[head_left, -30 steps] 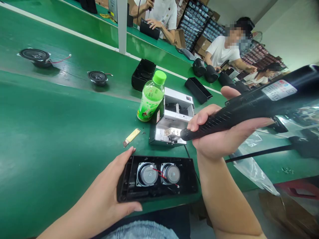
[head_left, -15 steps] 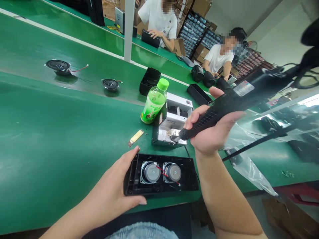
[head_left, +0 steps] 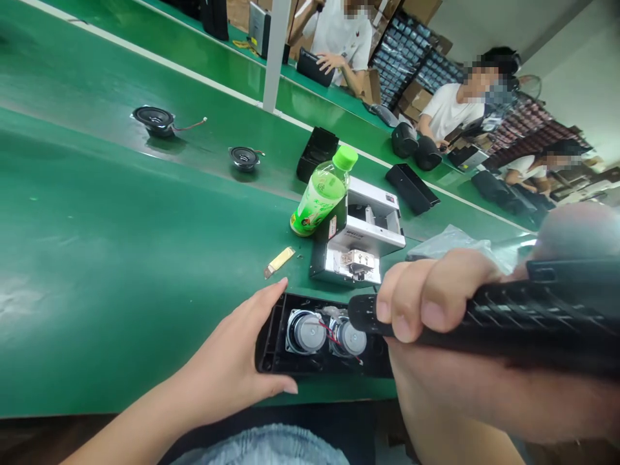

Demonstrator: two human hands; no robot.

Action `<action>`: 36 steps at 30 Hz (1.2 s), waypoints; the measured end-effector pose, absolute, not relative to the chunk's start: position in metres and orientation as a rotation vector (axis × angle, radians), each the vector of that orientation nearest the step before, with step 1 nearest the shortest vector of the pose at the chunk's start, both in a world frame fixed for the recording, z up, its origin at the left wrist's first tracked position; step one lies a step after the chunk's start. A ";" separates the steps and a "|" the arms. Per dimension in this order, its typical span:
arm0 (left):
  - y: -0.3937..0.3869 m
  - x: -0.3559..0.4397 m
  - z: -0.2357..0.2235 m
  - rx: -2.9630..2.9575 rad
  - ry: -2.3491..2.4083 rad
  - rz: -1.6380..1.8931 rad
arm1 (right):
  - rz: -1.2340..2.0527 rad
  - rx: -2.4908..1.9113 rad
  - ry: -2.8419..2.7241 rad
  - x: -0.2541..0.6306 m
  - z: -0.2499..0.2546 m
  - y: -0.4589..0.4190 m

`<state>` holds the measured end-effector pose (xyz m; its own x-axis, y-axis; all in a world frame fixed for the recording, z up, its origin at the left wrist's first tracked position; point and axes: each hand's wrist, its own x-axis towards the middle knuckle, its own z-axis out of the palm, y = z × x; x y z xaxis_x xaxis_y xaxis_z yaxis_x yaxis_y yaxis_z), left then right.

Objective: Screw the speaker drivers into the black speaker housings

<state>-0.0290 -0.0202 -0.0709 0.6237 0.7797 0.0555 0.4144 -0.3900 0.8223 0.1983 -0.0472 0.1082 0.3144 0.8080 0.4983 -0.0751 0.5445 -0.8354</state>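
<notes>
**So, two hands are working over one open speaker housing**

The left hand [head_left: 220,368] is cupping the end of a black speaker housing [head_left: 276,336], while the right hand [head_left: 436,329] is clamping a ribbed black power tool [head_left: 533,310] above it. The hands are apart but close together. The tool's tip is hanging over the housing; whether it is touching, I cannot tell. The housing is holding two round speaker drivers [head_left: 310,332], linked by a red wire [head_left: 330,330]. It is resting near the front edge of the green workbench [head_left: 97,323], just short of a white metal bench unit [head_left: 363,239]. One green-capped bottle [head_left: 322,194] is standing beside that unit. Farther along, two loose speakers [head_left: 154,121] are lying on the bench, and two black housing shells [head_left: 411,187] are sitting nearby.
</notes>
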 end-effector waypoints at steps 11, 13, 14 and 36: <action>-0.019 -0.025 -0.066 2.039 0.846 0.608 | 0.826 -0.838 -1.142 0.176 0.074 -0.018; -0.019 -0.024 -0.067 2.034 0.824 0.646 | 0.807 -0.852 -1.159 0.176 0.070 -0.015; -0.019 -0.024 -0.067 2.034 0.813 0.657 | 0.808 -0.860 -1.173 0.177 0.069 -0.014; -0.015 -0.022 -0.057 2.055 0.742 0.628 | 0.790 -0.931 -1.233 0.172 0.057 -0.014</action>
<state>-0.0225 -0.0150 -0.0569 0.6992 0.6963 0.1620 0.2746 -0.4709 0.8384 0.1721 -0.0142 0.0572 0.1713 0.8927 0.4169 -0.0055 0.4240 -0.9056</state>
